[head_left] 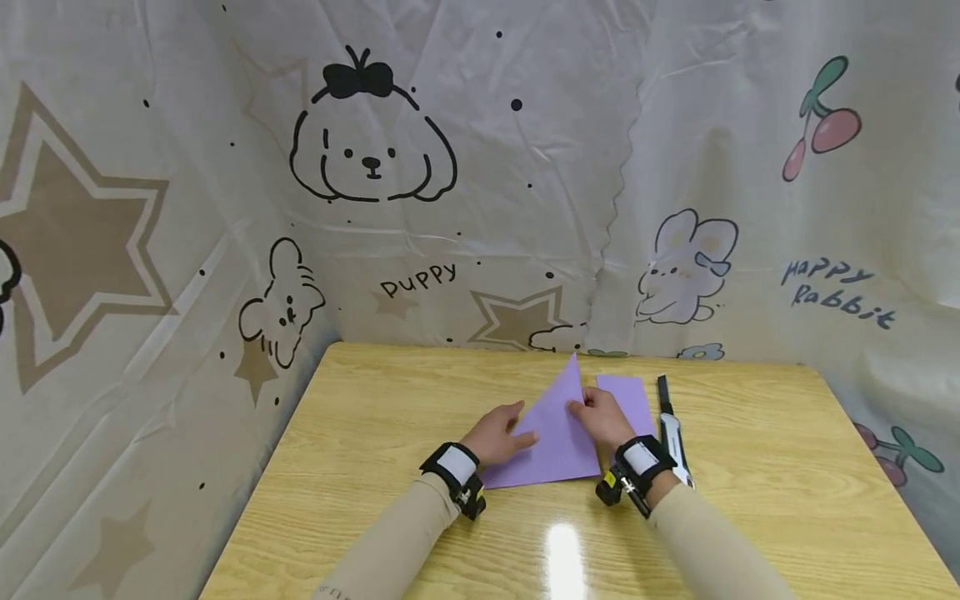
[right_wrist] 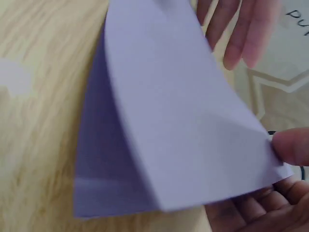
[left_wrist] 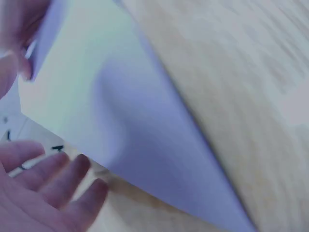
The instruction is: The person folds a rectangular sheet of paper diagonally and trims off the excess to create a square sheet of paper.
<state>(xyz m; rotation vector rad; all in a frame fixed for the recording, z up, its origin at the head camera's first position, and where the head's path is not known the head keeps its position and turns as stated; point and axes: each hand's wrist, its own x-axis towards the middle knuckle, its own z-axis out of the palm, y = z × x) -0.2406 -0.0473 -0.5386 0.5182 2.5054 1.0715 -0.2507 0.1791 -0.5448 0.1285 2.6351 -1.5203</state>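
A purple sheet of paper (head_left: 558,433), bent over on itself with one corner pointing up, stands partly raised from the table. My right hand (head_left: 603,419) pinches its right edge. In the right wrist view, the right thumb (right_wrist: 292,146) lies on the upper face and curled fingers sit beneath. At the sheet's left slanting edge is my left hand (head_left: 495,433), its thumb over the paper's front. The left wrist view shows that hand's fingers (left_wrist: 63,188) spread and loosely extended beside the edge. A gap shows between the two layers of the paper (right_wrist: 169,121).
A narrower purple paper piece (head_left: 628,398) lies right of the sheet, partly behind the right hand. Beside it rests a utility knife (head_left: 672,437) with a black tip, near the right wrist. The wooden table (head_left: 360,417) meets a printed cloth backdrop (head_left: 525,183) at its far edge.
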